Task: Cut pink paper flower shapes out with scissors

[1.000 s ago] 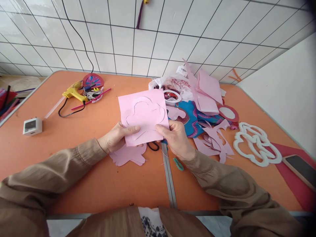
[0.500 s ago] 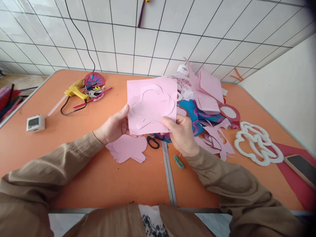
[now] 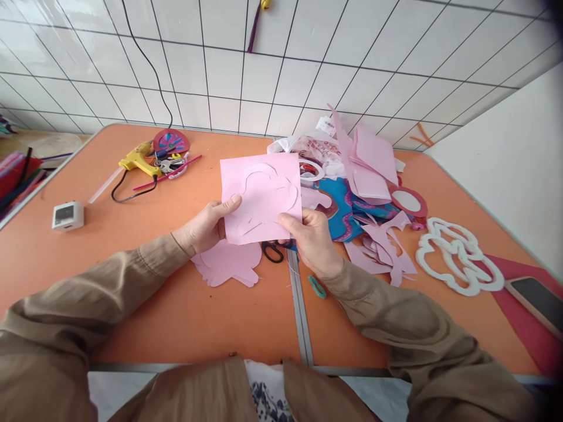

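Observation:
Both hands hold up a pink paper sheet with a flower-shaped outline cut into it. My left hand pinches its lower left edge, thumb on the front. My right hand grips its lower right corner, thumb on the front. Under the sheet a pink cut-out flower shape lies on the orange table, and black scissor handles show just below the sheet's edge.
A yellow glue gun with its black cord, keys and a red disc lie at the back left, with a small white box nearer. Pink scraps, blue patterned paper and a bag pile up right. A white foam flower outline and a dark phone sit far right.
The pink sheet rose and tilted toward me half a second ago, and has since come back down and left a little. Both hands have kept their grip on it.

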Demonstrator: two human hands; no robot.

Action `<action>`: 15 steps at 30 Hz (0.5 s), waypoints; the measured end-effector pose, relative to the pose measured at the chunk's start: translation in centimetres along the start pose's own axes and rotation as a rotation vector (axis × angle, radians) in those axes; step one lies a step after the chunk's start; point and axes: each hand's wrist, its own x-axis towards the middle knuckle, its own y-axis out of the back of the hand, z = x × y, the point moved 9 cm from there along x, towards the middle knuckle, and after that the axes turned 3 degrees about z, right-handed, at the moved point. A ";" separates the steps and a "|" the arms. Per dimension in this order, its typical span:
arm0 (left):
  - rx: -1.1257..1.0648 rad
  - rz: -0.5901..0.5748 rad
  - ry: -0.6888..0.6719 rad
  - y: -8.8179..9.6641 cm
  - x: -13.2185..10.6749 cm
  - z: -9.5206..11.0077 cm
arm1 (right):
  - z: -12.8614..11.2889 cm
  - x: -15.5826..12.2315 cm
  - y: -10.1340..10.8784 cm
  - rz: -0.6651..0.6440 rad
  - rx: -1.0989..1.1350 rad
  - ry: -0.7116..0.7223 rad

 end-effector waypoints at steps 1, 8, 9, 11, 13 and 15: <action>0.009 0.028 0.000 0.3 0.1 0.3 | -0.2 0.2 0.3 0.016 0.011 0.003; 0.193 0.250 -0.146 3.2 0.3 3.9 | -2.3 1.9 3.5 0.247 0.098 0.112; 0.268 0.301 -0.203 3.7 0.1 4.5 | -2.3 2.1 3.6 0.255 0.109 0.108; 0.456 0.379 -0.281 4.2 -0.1 5.4 | -2.0 2.2 3.5 0.251 0.131 0.090; 0.643 0.400 -0.303 4.2 -0.2 5.6 | -1.7 2.3 3.2 0.231 0.139 0.079; 0.768 0.375 -0.296 4.0 0.0 5.5 | -1.5 2.4 3.1 0.223 0.139 0.077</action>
